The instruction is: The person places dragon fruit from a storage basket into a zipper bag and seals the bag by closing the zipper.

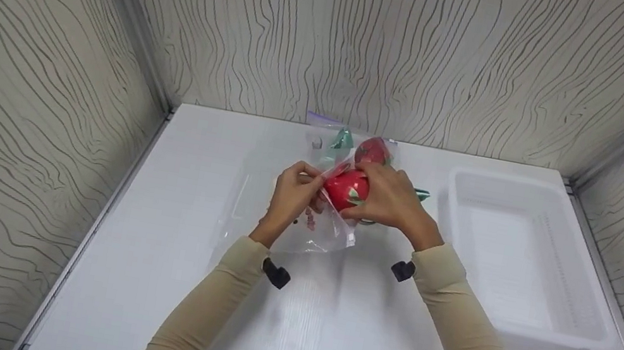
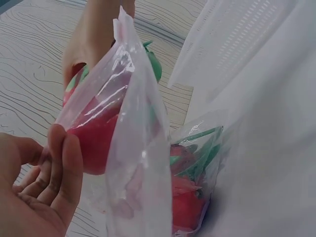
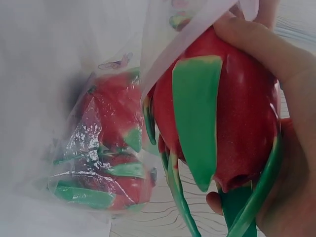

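Observation:
My right hand (image 1: pixel 390 199) grips a red dragon fruit (image 3: pixel 244 108) with green leaf scales, probably a model. Part of the fruit lies inside the mouth of a clear zip bag (image 1: pixel 316 243); its leafy end sticks out toward my right palm. Between thumb and fingers, my left hand (image 1: pixel 293 192) pinches the edge of that bag's opening. Small reddish prints show on the bag's plastic. Just behind, a second clear bag (image 3: pixel 81 148) with a purple strip lies on the table, holding red and green fruit (image 1: pixel 372 151).
To the right stands a white plastic basket (image 1: pixel 522 331) with slotted walls. The white table (image 1: pixel 140 273) is bounded by wood-patterned panels (image 1: pixel 323 36) at the back and both sides.

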A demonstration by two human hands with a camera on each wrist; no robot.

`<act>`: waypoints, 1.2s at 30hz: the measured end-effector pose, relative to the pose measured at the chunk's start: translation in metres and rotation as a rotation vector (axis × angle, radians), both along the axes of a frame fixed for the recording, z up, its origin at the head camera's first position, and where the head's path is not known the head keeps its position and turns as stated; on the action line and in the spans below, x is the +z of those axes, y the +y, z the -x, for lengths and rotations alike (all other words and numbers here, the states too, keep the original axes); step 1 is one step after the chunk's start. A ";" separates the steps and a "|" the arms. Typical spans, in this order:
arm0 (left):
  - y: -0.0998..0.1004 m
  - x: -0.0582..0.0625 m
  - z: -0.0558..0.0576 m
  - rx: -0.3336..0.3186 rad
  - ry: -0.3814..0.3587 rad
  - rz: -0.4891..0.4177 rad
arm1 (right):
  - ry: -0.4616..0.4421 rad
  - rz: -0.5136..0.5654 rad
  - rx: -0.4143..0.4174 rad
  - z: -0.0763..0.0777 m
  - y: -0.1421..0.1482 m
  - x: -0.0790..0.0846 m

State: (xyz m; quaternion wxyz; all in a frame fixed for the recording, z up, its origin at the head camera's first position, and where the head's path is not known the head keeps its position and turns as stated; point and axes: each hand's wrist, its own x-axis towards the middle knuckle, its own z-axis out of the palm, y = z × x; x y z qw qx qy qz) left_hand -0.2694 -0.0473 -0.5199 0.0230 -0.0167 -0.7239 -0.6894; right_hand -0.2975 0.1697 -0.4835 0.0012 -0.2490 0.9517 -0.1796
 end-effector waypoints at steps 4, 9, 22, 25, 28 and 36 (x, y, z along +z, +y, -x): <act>0.002 -0.001 0.000 -0.009 0.007 -0.002 | 0.049 -0.065 0.013 -0.001 -0.007 0.000; 0.002 -0.001 0.000 -0.007 0.019 0.014 | 0.093 -0.142 0.037 -0.003 -0.013 0.002; 0.003 0.000 0.000 0.032 -0.003 0.048 | 0.211 -0.202 0.130 -0.007 -0.025 -0.006; 0.003 0.000 0.000 0.014 0.019 0.006 | 0.220 -0.210 0.150 -0.008 -0.027 -0.007; 0.004 -0.001 0.000 -0.010 0.039 -0.026 | 0.203 -0.213 0.158 -0.010 -0.029 -0.009; 0.007 0.001 0.000 -0.037 0.062 -0.059 | 0.195 -0.231 0.172 -0.010 -0.036 -0.014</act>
